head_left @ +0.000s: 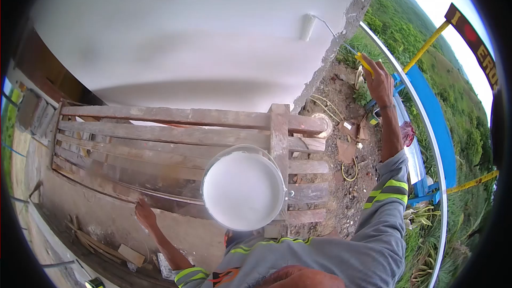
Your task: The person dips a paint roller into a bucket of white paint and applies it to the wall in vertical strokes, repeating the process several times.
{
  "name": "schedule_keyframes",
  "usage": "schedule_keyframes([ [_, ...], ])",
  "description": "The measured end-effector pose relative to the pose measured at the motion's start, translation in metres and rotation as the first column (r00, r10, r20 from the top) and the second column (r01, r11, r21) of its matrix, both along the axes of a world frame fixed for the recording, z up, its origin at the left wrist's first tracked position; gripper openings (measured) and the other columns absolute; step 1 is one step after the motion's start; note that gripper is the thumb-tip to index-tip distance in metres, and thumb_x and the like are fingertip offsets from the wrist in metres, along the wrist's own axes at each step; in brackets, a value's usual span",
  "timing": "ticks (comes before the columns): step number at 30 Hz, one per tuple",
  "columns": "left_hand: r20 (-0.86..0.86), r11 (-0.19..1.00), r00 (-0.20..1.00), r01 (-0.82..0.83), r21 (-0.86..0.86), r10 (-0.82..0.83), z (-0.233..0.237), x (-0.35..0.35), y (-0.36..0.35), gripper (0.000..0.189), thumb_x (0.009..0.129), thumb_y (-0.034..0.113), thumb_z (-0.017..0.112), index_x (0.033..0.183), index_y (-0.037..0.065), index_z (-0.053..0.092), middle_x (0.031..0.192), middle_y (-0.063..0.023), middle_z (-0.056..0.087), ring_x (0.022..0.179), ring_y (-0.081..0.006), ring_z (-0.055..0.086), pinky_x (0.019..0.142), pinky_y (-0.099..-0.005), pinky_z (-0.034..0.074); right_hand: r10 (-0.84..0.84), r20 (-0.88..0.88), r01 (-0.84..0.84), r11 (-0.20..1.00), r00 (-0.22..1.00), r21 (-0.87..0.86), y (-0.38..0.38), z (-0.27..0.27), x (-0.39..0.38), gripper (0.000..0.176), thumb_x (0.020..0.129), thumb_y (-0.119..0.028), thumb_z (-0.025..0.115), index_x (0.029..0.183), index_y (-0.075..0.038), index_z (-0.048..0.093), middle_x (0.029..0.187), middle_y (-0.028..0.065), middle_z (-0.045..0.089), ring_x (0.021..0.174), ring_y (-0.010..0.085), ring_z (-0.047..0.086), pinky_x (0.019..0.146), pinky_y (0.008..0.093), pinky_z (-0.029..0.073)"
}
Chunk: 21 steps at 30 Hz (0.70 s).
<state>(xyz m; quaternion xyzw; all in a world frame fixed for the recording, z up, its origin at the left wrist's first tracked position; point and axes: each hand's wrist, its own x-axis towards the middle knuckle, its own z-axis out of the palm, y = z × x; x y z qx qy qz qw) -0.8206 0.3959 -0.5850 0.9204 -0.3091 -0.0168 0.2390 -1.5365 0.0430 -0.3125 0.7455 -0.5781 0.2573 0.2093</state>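
My right hand (380,82) is closed round the yellow handle of a paint roller (308,26), whose white head lies against the white wall (213,32) near its rough right edge. Below the wall, a round bucket (244,189) of white paint stands on a slatted wooden platform (176,134). At the lower left, my left hand (144,214) is at the platform's near edge, left of the bucket. Its fingers are small and bent there, and whether they grip the wood is unclear.
A blue bench-like structure (434,128) and a curved white rail (426,112) are at the right. Rubble and scraps lie on the ground (341,181) beyond the platform's end. Wood pieces (98,245) lie at the lower left. A signboard (474,42) rises at the upper right.
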Motion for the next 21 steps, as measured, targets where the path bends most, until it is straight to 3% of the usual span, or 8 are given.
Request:
schedule_keyframes([
  [4,-0.018,0.998,1.000,-0.011,0.062,0.012,0.005,-0.005,0.001,0.065,0.105,0.049,0.035,0.102,-0.007,0.069,0.101,-0.0323,0.066,0.098,-0.0512,0.060,0.085,-0.0592,0.043,0.008,0.036,-0.008,1.000,0.999,0.000,0.009,-0.001,-0.016,0.043,0.094,-0.020,0.064,0.136,-0.027,0.062,0.088,0.0076,0.061,0.075,0.0292,0.064,0.066,0.0420,0.051],
  [8,-0.028,0.999,1.000,0.013,0.035,-0.012,0.008,-0.003,0.002,0.063,0.106,0.048,0.036,0.103,-0.006,0.068,0.101,-0.0306,0.066,0.097,-0.0510,0.060,0.084,-0.0592,0.043,0.058,0.077,-0.058,0.998,0.995,0.000,0.000,-0.003,0.024,0.043,0.094,-0.021,0.065,0.135,-0.028,0.062,0.090,0.0071,0.062,0.075,0.0289,0.065,0.067,0.0417,0.051],
  [13,-0.067,1.000,0.998,0.009,0.012,-0.008,0.006,-0.001,0.003,0.057,0.105,0.044,0.041,0.103,-0.006,0.068,0.103,-0.0300,0.066,0.099,-0.0502,0.059,0.086,-0.0583,0.043,0.126,0.105,-0.133,0.989,0.986,0.058,-0.010,0.014,0.134,0.042,0.093,-0.020,0.067,0.135,-0.026,0.063,0.093,0.0080,0.065,0.079,0.0292,0.067,0.070,0.0412,0.053],
  [18,-0.071,0.998,0.997,-0.002,-0.064,-0.003,0.006,0.000,0.005,0.051,0.103,0.040,0.047,0.110,-0.007,0.068,0.108,-0.0301,0.065,0.105,-0.0484,0.059,0.090,-0.0548,0.044,0.166,0.099,-0.175,0.980,0.981,0.092,-0.033,0.020,0.258,0.038,0.093,-0.022,0.067,0.130,-0.020,0.061,0.103,0.0120,0.067,0.086,0.0353,0.068,0.073,0.0446,0.054],
  [21,-0.207,0.999,0.978,0.033,-0.034,-0.040,0.032,0.002,0.007,0.049,0.102,0.037,0.048,0.116,-0.007,0.066,0.108,-0.0297,0.066,0.104,-0.0484,0.059,0.090,-0.0538,0.045,0.209,0.062,-0.214,0.973,0.976,0.089,-0.049,0.015,0.321,0.034,0.094,-0.024,0.066,0.127,-0.017,0.060,0.103,0.0129,0.067,0.088,0.0378,0.068,0.074,0.0470,0.054],
])
